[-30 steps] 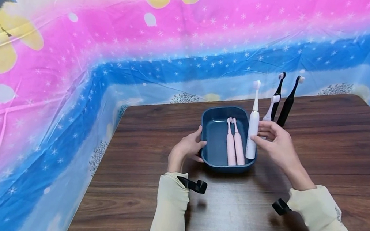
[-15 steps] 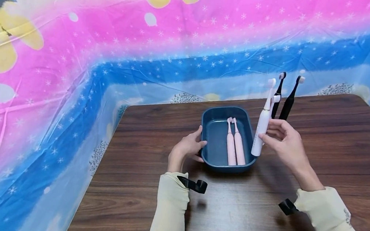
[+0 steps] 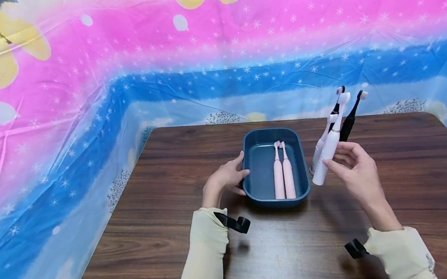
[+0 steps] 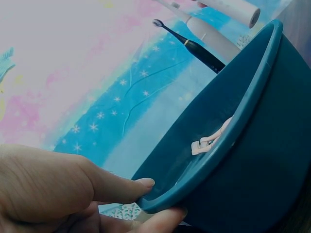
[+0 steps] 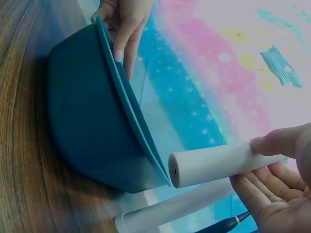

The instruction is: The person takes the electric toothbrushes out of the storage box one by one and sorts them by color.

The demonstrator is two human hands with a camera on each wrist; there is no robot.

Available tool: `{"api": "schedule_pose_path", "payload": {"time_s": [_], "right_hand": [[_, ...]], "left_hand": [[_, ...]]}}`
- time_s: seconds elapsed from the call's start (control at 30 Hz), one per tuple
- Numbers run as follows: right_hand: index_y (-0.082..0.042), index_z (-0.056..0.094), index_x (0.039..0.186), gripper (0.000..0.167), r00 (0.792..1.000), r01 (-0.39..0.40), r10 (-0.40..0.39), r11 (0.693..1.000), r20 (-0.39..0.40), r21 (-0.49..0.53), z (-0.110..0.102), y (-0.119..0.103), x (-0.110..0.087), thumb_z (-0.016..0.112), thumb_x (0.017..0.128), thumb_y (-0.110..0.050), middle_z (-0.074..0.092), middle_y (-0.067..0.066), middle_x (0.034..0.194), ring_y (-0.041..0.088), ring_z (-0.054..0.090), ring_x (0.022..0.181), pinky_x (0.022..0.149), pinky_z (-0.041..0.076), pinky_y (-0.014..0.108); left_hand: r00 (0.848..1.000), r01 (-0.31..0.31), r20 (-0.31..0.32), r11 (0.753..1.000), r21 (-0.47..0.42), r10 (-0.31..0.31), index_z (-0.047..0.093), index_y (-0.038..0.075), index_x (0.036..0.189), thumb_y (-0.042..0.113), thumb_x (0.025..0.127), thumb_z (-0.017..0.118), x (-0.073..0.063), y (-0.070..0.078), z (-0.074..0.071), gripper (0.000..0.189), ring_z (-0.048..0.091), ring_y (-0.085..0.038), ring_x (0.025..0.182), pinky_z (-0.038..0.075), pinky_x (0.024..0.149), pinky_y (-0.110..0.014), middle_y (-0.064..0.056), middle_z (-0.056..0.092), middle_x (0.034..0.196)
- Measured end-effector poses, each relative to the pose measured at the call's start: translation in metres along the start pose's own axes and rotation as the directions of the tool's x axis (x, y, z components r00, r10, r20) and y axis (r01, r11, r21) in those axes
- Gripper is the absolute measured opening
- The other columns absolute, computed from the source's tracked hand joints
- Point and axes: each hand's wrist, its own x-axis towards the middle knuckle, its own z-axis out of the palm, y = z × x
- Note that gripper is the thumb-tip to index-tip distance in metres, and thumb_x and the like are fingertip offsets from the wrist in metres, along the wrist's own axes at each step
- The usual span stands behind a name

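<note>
Toothbrush (image 3: 331,144), white, in right hand (image 3: 360,173); left hand (image 3: 226,175) grips bin (image 3: 259,173).

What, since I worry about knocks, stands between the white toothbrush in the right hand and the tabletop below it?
Nothing visible stands between the held white toothbrush and the tabletop. In the head view, another white toothbrush stands close behind it, with the blue box to its left.

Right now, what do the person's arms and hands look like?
The left hand and right hand are bare, with no gloves or rings showing. The left sleeve and right sleeve are long and pale yellow; the right one has a small grey print. A black clip sticks out by each wrist: left clip, right clip.
</note>
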Motion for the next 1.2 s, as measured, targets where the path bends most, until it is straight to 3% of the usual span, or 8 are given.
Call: {"api": "schedule_pose_path", "payload": {"time_s": [0.8, 1.2], "right_hand": [[-0.013, 0.054, 0.114, 0.035, 0.997, -0.002, 0.004, 1.000, -0.073, 0.021, -0.008, 0.023, 0.006, 0.069, 0.085, 0.001, 0.059, -0.018, 0.101, -0.008, 0.060, 0.091, 0.074, 0.050, 0.004], [-0.006, 0.052, 0.116, 0.034, 0.994, -0.045, 0.036, 0.995, -0.106, -0.091, -0.007, 0.033, 0.010, 0.070, 0.086, -0.007, 0.054, -0.020, 0.101, -0.012, 0.055, 0.091, 0.076, 0.047, 0.003]], "left_hand": [[1.000, -0.008, 0.002, 1.000, -0.029, 0.008, 0.009, 0.036, 0.154, 0.027, 0.101, 0.048, 0.001, -0.002, 0.000, 0.066, 0.066, -0.021, 0.064, 0.057, 0.081, -0.048, -0.014, 0.016, 0.159], [1.000, -0.019, -0.001, 1.000, -0.019, 0.019, 0.009, 0.036, 0.154, 0.027, 0.101, 0.047, 0.001, -0.002, 0.000, 0.065, 0.066, -0.020, 0.063, 0.057, 0.081, -0.047, -0.014, 0.017, 0.159]]}}
